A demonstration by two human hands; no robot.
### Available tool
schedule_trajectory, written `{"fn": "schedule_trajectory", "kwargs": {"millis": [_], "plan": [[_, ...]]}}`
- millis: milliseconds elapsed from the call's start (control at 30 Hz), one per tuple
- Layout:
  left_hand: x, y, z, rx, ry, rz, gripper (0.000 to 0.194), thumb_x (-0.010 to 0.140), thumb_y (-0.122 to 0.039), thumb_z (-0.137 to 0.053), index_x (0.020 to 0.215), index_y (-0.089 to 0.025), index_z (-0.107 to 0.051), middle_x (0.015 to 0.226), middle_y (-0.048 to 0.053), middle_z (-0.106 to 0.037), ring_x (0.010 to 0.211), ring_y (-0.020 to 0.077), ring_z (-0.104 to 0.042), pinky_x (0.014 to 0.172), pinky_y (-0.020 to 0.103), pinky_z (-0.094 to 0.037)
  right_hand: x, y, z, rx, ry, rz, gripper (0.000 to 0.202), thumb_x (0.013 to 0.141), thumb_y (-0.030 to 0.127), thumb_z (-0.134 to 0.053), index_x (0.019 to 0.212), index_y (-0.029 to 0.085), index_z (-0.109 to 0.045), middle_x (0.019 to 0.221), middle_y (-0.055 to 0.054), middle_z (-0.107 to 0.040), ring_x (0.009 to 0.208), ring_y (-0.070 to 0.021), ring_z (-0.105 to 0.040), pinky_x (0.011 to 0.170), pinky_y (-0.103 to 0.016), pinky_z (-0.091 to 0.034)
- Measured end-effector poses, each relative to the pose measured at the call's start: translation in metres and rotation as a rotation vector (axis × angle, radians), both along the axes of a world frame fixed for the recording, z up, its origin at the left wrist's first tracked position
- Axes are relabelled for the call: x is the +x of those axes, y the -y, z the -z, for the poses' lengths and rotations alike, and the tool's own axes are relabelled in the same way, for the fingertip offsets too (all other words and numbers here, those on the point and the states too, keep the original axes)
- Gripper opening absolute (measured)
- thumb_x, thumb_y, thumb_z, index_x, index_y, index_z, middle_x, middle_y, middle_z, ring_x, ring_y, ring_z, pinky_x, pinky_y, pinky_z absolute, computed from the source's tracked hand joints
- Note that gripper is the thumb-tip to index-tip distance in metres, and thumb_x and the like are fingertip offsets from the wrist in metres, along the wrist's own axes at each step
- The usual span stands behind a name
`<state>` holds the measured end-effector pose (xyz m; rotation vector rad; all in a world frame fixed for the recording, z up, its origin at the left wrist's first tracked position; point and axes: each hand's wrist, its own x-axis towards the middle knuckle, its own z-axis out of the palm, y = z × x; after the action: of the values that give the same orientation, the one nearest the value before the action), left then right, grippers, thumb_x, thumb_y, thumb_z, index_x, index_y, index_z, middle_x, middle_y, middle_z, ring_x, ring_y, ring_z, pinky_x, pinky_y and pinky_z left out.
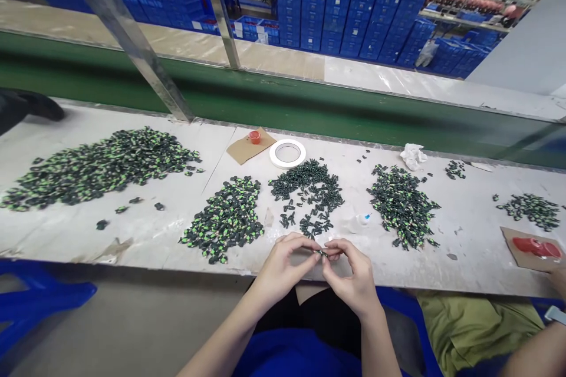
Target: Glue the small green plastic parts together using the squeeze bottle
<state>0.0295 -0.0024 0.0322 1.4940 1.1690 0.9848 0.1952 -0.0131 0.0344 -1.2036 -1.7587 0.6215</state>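
Note:
My left hand (289,263) and my right hand (349,274) meet at the table's front edge, thumb and forefinger of each closed in a pinch. Between the fingertips is a small dark green-and-black piece (321,253), held by both hands; its exact kind is too small to make out. Just beyond my fingers lies a loose pile of small dark pieces (309,188). Left of my hands spreads a pile of black pieces with bright green parts (225,218). A similar black-and-green pile (402,206) sits to the right, past a small white bottle with a blue tip (359,222).
A roll of white tape (287,154) lies behind the piles, beside cardboard (241,150) bearing a red cup (254,136). A large pile (106,165) covers the left. Crumpled tissue (413,156) is at the back right. Another person's arm (537,347) reaches in at right, near red-smeared cardboard (513,247).

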Motion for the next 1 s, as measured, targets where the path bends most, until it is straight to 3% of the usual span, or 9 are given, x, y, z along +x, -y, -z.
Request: {"fn": "schedule_trajectory", "kwargs": {"millis": [100,167,267,333,400,567,800,900,1000], "plan": [[-0.015,-0.008,0.007,0.035,-0.111,-0.004,0.025,0.084,-0.031,-0.062,0.107,-0.023,-0.065,0.092,0.005,-0.074,0.091,0.0223,-0.067,0.093,0.042,-0.044,0.025,-0.001,0.002,-0.052,0.113,-0.012,0.011,0.080,0.017,-0.056,0.089,0.021,-0.063,0.077,-0.003,-0.068,0.064,-0.0158,-0.065,0.061,-0.027,-0.056],[-0.034,-0.016,0.011,0.105,-0.298,-0.139,0.024,0.085,-0.030,-0.059,0.108,-0.025,-0.064,0.098,0.006,-0.074,0.098,0.0261,-0.064,0.098,0.050,-0.037,0.047,-0.002,0.007,-0.081,0.179,0.075,0.009,0.081,0.023,-0.057,0.087,0.021,-0.064,0.077,-0.004,-0.068,0.065,-0.0177,-0.064,0.062,-0.029,-0.055],[-0.062,-0.024,0.017,0.211,-0.570,-0.307,0.016,0.084,-0.021,-0.057,0.094,-0.025,-0.068,0.100,0.008,-0.073,0.103,0.0310,-0.058,0.095,0.053,-0.032,0.076,-0.004,0.015,-0.057,0.245,0.408,0.018,0.081,0.036,-0.057,0.087,0.021,-0.065,0.079,-0.006,-0.068,0.067,-0.0210,-0.063,0.068,-0.035,-0.053],[-0.075,-0.025,0.021,0.280,-0.666,-0.285,0.020,0.083,-0.014,-0.052,0.087,-0.026,-0.068,0.094,0.007,-0.074,0.100,0.0308,-0.057,0.092,0.051,-0.030,0.087,-0.006,0.017,-0.065,0.257,0.623,0.027,0.080,0.043,-0.057,0.092,0.020,-0.065,0.087,-0.009,-0.068,0.071,-0.0230,-0.063,0.070,-0.039,-0.051],[-0.082,-0.025,0.022,0.337,-0.716,-0.224,0.029,0.083,-0.009,-0.045,0.085,-0.027,-0.068,0.088,0.006,-0.074,0.097,0.0296,-0.057,0.091,0.049,-0.030,0.087,-0.009,0.018,-0.084,0.251,0.698,0.036,0.078,0.048,-0.059,0.099,0.020,-0.065,0.097,-0.011,-0.067,0.076,-0.0245,-0.062,0.071,-0.041,-0.050],[-0.082,-0.025,0.021,0.356,-0.761,-0.171,0.035,0.085,-0.009,-0.039,0.082,-0.027,-0.068,0.086,0.005,-0.074,0.091,0.0274,-0.057,0.084,0.044,-0.032,0.067,-0.026,0.030,-0.029,0.222,0.496,0.055,0.069,0.062,-0.068,0.107,0.022,-0.064,0.104,-0.012,-0.064,0.100,-0.0306,-0.053,0.076,-0.043,-0.050],[-0.078,-0.032,0.015,0.373,-0.738,-0.200,0.019,0.086,-0.019,-0.048,0.085,-0.025,-0.066,0.085,0.005,-0.073,0.088,0.0264,-0.059,0.082,0.040,-0.036,0.046,-0.035,0.037,-0.131,0.025,0.437,0.038,0.080,0.049,-0.064,0.103,0.022,-0.055,0.113,-0.013,-0.062,0.111,-0.0289,-0.054,0.093,-0.047,-0.045],[-0.071,-0.030,0.012,0.385,-0.711,-0.209,0.019,0.088,-0.021,-0.048,0.095,-0.024,-0.065,0.090,0.006,-0.073,0.091,0.0264,-0.059,0.080,0.038,-0.037,0.043,-0.030,0.035,-0.240,-0.184,0.414,0.039,0.077,0.045,-0.068,0.100,0.022,-0.047,0.113,-0.014,-0.066,0.106,-0.0267,-0.062,0.092,-0.045,-0.047],[-0.058,-0.026,0.010,0.379,-0.662,-0.094,0.019,0.088,-0.020,-0.048,0.097,-0.023,-0.065,0.091,0.006,-0.072,0.090,0.0250,-0.059,0.078,0.036,-0.038,0.041,-0.024,0.035,-0.298,-0.364,0.383,0.040,0.072,0.042,-0.074,0.093,0.023,-0.045,0.098,-0.010,-0.070,0.092,-0.0243,-0.068,0.082,-0.039,-0.052]]}}
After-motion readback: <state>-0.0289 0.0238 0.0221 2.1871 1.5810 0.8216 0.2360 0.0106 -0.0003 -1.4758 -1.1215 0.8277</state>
